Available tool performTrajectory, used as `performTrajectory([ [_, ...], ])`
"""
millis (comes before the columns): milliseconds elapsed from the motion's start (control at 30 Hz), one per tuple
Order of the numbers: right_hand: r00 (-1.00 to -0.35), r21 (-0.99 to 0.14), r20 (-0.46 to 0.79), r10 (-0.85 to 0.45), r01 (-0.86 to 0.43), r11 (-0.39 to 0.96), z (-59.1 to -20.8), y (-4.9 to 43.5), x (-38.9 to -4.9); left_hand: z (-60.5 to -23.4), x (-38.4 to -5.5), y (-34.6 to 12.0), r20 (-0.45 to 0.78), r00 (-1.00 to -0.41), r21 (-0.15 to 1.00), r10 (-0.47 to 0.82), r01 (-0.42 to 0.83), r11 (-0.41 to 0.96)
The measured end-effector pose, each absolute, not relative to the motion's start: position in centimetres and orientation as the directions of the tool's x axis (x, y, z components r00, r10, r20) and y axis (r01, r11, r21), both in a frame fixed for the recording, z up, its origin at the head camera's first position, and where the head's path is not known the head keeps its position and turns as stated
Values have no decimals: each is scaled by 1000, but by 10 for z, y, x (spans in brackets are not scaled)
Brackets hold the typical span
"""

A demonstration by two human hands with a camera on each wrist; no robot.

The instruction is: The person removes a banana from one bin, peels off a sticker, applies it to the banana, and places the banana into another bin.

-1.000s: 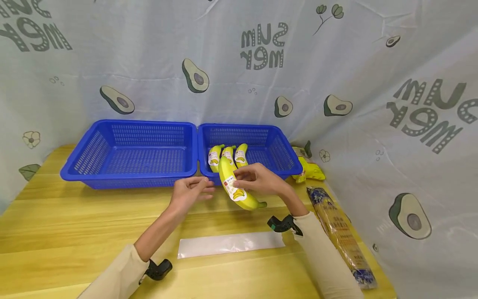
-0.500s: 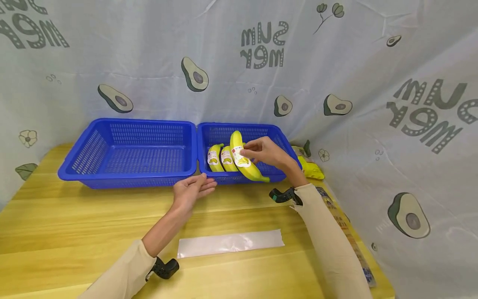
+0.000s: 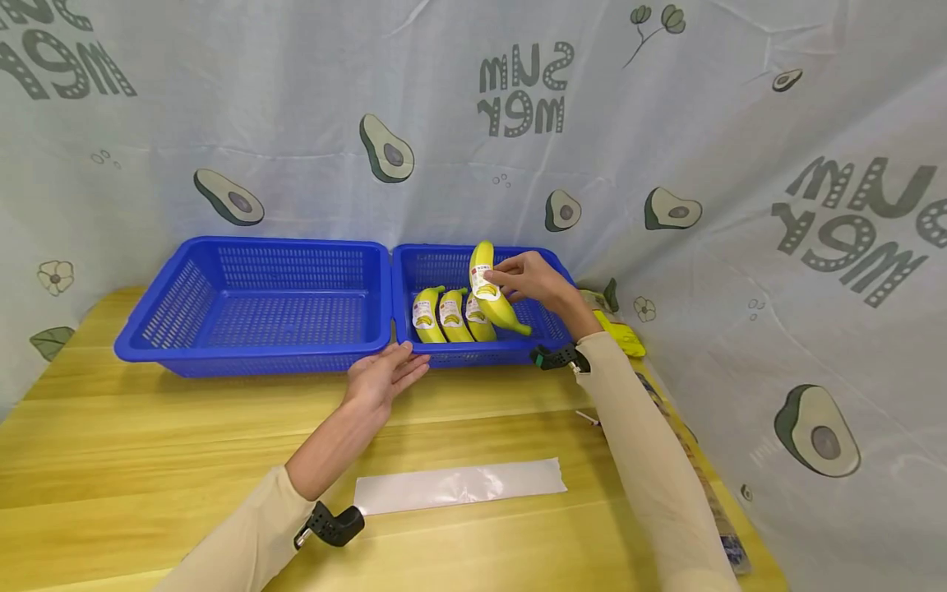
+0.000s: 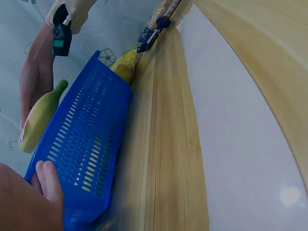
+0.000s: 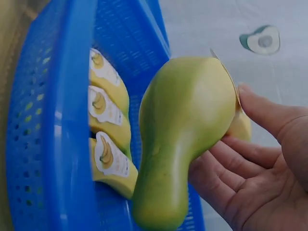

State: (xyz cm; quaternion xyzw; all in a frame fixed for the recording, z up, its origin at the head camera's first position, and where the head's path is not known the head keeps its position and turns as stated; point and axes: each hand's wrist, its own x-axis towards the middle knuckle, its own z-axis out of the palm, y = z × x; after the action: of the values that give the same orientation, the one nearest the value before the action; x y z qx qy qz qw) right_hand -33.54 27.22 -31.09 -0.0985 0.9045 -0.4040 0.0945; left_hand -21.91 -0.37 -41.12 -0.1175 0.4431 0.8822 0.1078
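Note:
My right hand (image 3: 534,278) pinches a yellow banana (image 3: 494,300) with a white label, thumb on the label and fingers behind. It is held tilted above the right blue basket (image 3: 496,352), its green stem end toward me. Below it, three labelled bananas (image 3: 453,316) lie side by side against that basket's left part; the held one partly covers the rightmost. At the basket's front left corner, my left hand (image 3: 379,376) touches the front wall near the rim with nearly straight fingers. In the left wrist view, its fingers (image 4: 48,179) lie against the slotted wall.
A second blue basket (image 3: 292,355) stands at the left, beside the first. A white strip (image 3: 459,487) lies on the wooden table (image 3: 185,460). Yellow packaging (image 3: 625,335) sits right of the baskets; a long packet (image 3: 732,552) is mostly behind my right arm. Printed cloth hangs behind.
My right hand has carried the banana from in front of the right basket up and back over it, slightly rightward. My left hand has shifted a little toward the same basket's front corner.

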Motion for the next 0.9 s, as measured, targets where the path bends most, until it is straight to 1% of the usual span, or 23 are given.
performTrajectory([
  [300,-961,-758,-189,-203,12,652,-320,285,-360,-411,-219,-2,-302,-950,743,84,-289,-604],
  [500,-952,-781,-247,-180,86,619,-328,302,-372,-411,-221,-1,-301,-949,731,92,-292,-617],
  [733,-936,-736,-327,-130,166,656,-337,310,-379,-414,-222,-2,-297,-950,736,97,-292,-610],
  [900,-909,-687,-400,-118,212,695,-343,309,-384,-415,-223,-5,-300,-949,735,94,-293,-611],
])
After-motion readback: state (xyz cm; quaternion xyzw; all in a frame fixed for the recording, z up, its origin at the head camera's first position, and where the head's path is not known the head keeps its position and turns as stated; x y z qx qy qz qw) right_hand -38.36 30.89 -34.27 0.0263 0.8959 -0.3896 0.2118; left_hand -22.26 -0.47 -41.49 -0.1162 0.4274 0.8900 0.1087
